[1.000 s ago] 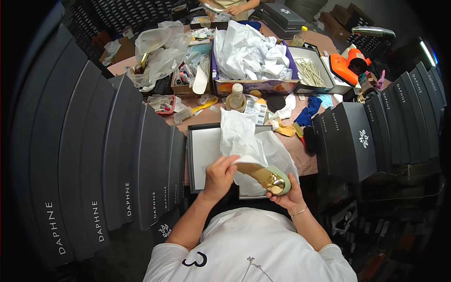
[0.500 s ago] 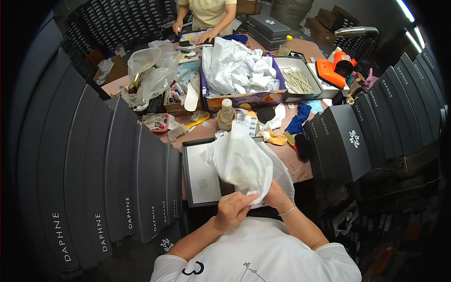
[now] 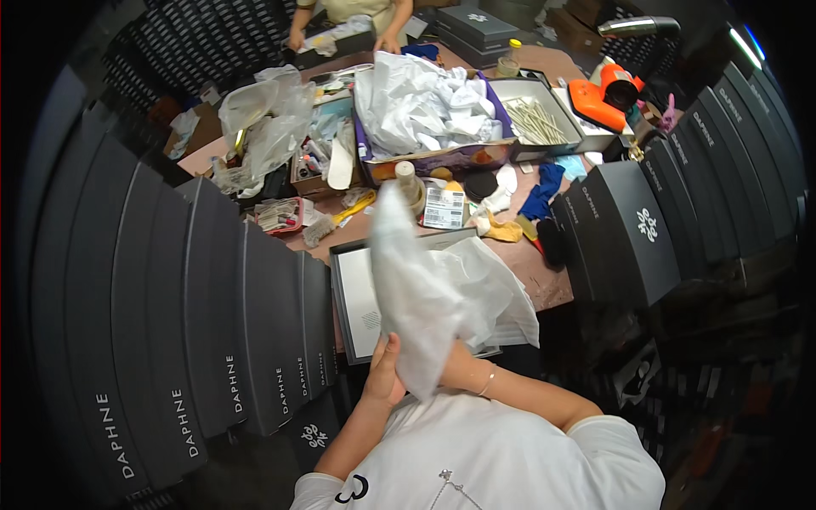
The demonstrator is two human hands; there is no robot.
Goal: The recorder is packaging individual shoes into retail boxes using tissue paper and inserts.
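Note:
A white bundle of thin wrapping (image 3: 416, 314) stands tall in front of me, blurred by motion, and what it holds inside is hidden. My left hand (image 3: 387, 374) grips its lower left side, thumb raised along it. My right hand (image 3: 461, 367) is against its lower right side, and the wrapping hides its fingers. Under the bundle lies an open dark grey box (image 3: 350, 327) with a pale inside. Loose white wrapping paper (image 3: 501, 289) spreads from the box over its right edge.
Tall stacks of dark shoe boxes (image 3: 212, 314) (image 3: 608, 229) flank me. Ahead are a purple carton (image 3: 476, 157) of crumpled paper, a glass bottle (image 3: 408, 191), a brush (image 3: 327, 228), a blue cloth (image 3: 542, 191), a tray of sticks (image 3: 535, 123) and an orange tool (image 3: 595, 102). Another person (image 3: 353, 13) works beyond.
The wrapped bundle has swung more upright and to the left. My left hand has shifted left from the bundle's lower edge to its side. The co-worker across now has a dark box in front.

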